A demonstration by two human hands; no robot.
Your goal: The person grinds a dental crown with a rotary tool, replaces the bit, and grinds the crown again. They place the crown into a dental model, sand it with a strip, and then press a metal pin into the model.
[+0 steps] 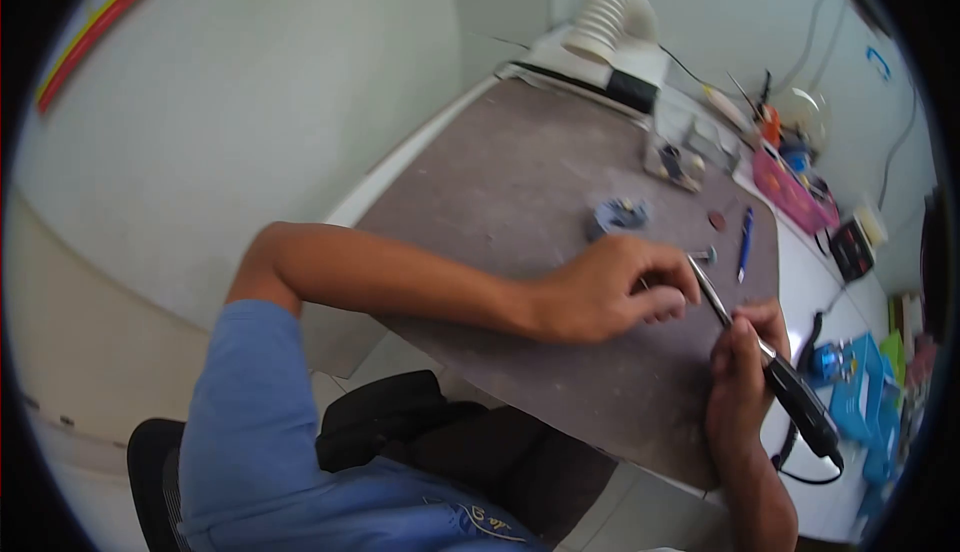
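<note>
My right hand (pixel 742 367) is wrapped round a rotary handpiece (pixel 800 402) with a black body and a silver front, its cord leaving the rear end. The silver tip points up and left, close to the fingers of my left hand (pixel 625 290). Those left fingers are curled in, with thumb and fingertips near each other; whatever they hold is too small to name. Just beyond the left hand lies a grey-blue moulded piece (pixel 620 216). A small metal bit (pixel 706 254) rests near the handpiece tip, beside a blue pen (pixel 746 244).
At the brown mat's (pixel 520 172) far edge stands a white box with a ribbed hose (pixel 612 24). A small tray (pixel 675 166), a pink basket (pixel 793 188) and a black device (pixel 852 250) line the right back. Blue baskets (pixel 862 392) are at far right.
</note>
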